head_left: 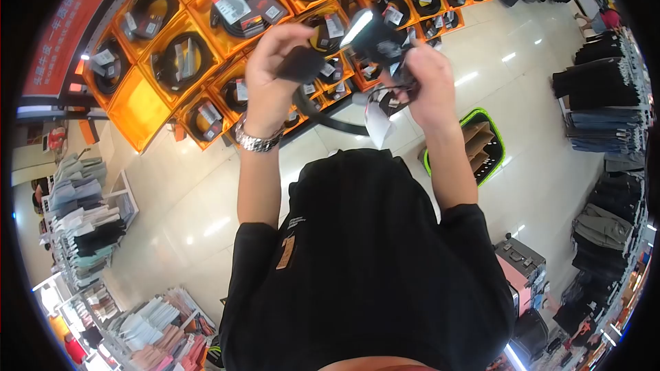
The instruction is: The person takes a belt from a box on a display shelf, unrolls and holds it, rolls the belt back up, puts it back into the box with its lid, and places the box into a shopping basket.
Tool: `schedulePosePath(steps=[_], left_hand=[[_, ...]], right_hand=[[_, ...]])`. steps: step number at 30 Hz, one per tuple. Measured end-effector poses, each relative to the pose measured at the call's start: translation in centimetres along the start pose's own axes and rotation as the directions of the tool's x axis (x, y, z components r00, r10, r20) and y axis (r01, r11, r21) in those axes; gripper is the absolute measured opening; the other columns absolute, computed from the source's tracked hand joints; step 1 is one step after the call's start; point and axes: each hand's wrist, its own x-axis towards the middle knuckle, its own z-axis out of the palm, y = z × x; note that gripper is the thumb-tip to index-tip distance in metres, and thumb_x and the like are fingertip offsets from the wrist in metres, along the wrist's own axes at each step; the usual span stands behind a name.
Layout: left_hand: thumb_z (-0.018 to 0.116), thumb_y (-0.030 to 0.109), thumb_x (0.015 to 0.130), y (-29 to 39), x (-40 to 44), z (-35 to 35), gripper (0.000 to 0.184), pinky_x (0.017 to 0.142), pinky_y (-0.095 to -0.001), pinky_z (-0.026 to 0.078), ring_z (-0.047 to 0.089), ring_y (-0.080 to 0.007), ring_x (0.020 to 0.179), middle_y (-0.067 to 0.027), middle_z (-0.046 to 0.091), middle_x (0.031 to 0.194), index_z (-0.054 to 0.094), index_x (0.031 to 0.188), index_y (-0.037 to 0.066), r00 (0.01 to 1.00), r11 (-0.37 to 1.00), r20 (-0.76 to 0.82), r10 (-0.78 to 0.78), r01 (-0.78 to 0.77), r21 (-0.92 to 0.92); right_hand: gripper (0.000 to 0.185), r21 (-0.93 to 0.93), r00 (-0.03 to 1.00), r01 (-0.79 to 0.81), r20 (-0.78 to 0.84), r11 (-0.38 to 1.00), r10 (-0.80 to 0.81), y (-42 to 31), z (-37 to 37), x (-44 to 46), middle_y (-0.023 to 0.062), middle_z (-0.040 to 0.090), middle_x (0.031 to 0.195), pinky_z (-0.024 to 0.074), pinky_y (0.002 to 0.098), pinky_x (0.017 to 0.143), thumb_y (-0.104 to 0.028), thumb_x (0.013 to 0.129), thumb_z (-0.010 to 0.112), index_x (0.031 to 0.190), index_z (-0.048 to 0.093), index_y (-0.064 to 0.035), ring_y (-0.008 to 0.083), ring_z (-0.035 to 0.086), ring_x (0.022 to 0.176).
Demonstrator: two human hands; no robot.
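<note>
A black belt hangs in a loop between my two hands, over the display of coiled belts. My left hand, with a metal watch on its wrist, is closed around one part of it, and a wide dark flat piece shows at the fingers. On the other side my right hand is closed on the belt close to a shiny, blurred buckle. A white paper tag dangles below that hand. Motion blur hides the exact fingertip contact on both sides.
Orange display compartments hold several coiled, tagged belts ahead of me. A green-rimmed black basket with brown paper bags stands on the tiled floor at right. Clothing racks line the right side; folded clothes are at left. Suitcases stand at lower right.
</note>
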Motion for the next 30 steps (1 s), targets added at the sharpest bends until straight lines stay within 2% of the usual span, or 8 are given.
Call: schedulePosePath(steps=[6, 8, 11, 13, 18, 23, 27, 30], left_hand=[[0.051, -0.002, 0.070, -1.2, -0.1, -1.2, 0.030, 0.066, -0.0196, 0.043, 0.053, -0.0062, 0.077, -0.0008, 0.058, 0.090, 0.060, 0.098, 0.002, 1.000, 1.000, 0.012, -0.013, 0.013, -0.016], [0.053, 0.014, 0.089, -1.7, 0.0, -0.5, 0.014, 0.054, -0.0224, 0.026, 0.033, -0.0068, 0.057, 0.0042, 0.038, 0.062, 0.056, 0.095, 0.002, 1.000, 0.996, 0.027, 0.015, -0.018, 0.088], [0.050, 0.000, 0.072, -2.5, -0.2, 0.6, 0.028, 0.062, -0.0207, 0.040, 0.050, -0.0075, 0.069, -0.0030, 0.059, 0.089, 0.060, 0.098, 0.000, 0.991, 0.990, 0.020, -0.133, 0.132, 0.048], [0.047, -0.003, 0.070, -3.1, 0.1, 2.5, 0.035, 0.062, -0.0220, 0.041, 0.049, -0.0084, 0.067, -0.0066, 0.062, 0.094, 0.060, 0.103, -0.002, 0.975, 0.995, 0.199, -0.096, 0.091, 0.034], [0.054, -0.013, 0.064, -3.8, -0.1, 6.2, 0.042, 0.067, -0.0229, 0.045, 0.056, -0.0090, 0.072, -0.0049, 0.062, 0.092, 0.059, 0.104, -0.001, 0.933, 0.956, 0.223, -0.283, 0.256, 0.142], [0.056, 0.004, 0.084, -3.4, 0.2, 7.3, 0.014, 0.054, -0.0201, 0.040, 0.053, -0.0090, 0.058, -0.0044, 0.058, 0.075, 0.060, 0.096, -0.002, 0.945, 0.946, 0.195, -0.262, 0.291, -0.140], [0.054, 0.022, 0.092, -3.5, 0.5, 8.0, 0.022, 0.048, -0.0237, 0.044, 0.057, -0.0127, 0.058, -0.0064, 0.062, 0.080, 0.056, 0.100, 0.001, 0.947, 0.862, -0.063, -0.316, 0.259, -0.436], [0.053, 0.028, 0.094, -3.0, 0.9, 7.7, 0.028, 0.056, -0.0255, 0.048, 0.061, -0.0137, 0.069, -0.0074, 0.062, 0.086, 0.053, 0.107, 0.003, 0.962, 0.891, 0.035, -0.271, 0.264, -0.368]], right_hand=[[0.045, -0.063, 0.977, 0.207, -0.039, 0.976, -0.210, -0.7, -2.0, 0.2, 0.0056, 0.046, 0.054, 0.0376, 0.0317, 0.059, -0.038, 0.092, 0.038, 0.095, 0.054, 0.0048, 0.0141, 0.038, 0.048], [0.047, -0.055, 0.971, 0.220, -0.083, 0.974, -0.224, -0.6, -1.8, 0.1, 0.0049, 0.044, 0.053, 0.0375, 0.0318, 0.061, -0.038, 0.092, 0.036, 0.096, 0.053, 0.0051, 0.0138, 0.037, 0.050], [0.048, 0.033, 0.965, 0.256, -0.068, 0.966, -0.253, -0.8, -2.4, 0.3, 0.0034, 0.040, 0.054, 0.0380, 0.0336, 0.065, -0.038, 0.095, 0.030, 0.099, 0.052, 0.0039, 0.0134, 0.035, 0.052], [0.031, 0.138, 0.966, 0.235, -0.143, 0.962, -0.215, -1.7, -1.7, 0.8, 0.0079, 0.059, 0.068, 0.0403, 0.0245, 0.051, -0.030, 0.094, 0.048, 0.092, 0.057, 0.0000, 0.0114, 0.050, 0.053], [0.031, -0.145, 0.987, 0.120, -0.090, 0.982, -0.134, -3.5, -1.0, 2.6, 0.0015, 0.058, 0.065, 0.0413, 0.0194, 0.050, -0.031, 0.092, 0.057, 0.081, 0.061, -0.0024, 0.0052, 0.053, 0.055], [0.033, -0.104, 0.987, 0.087, -0.123, 0.991, -0.100, -4.2, -1.6, 3.1, 0.0038, 0.058, 0.067, 0.0417, 0.0210, 0.053, -0.033, 0.092, 0.055, 0.088, 0.061, -0.0008, 0.0084, 0.052, 0.055], [0.035, -0.011, 0.979, 0.126, -0.162, 0.992, -0.127, -3.0, -2.3, 2.8, 0.0052, 0.058, 0.073, 0.0430, 0.0257, 0.058, -0.033, 0.093, 0.050, 0.095, 0.059, 0.0011, 0.0121, 0.053, 0.060], [0.035, -0.055, 0.976, 0.089, -0.195, 0.994, -0.098, -1.9, -2.5, 2.4, 0.0062, 0.059, 0.074, 0.0445, 0.0279, 0.059, -0.033, 0.094, 0.050, 0.096, 0.059, 0.0007, 0.0136, 0.054, 0.061]])
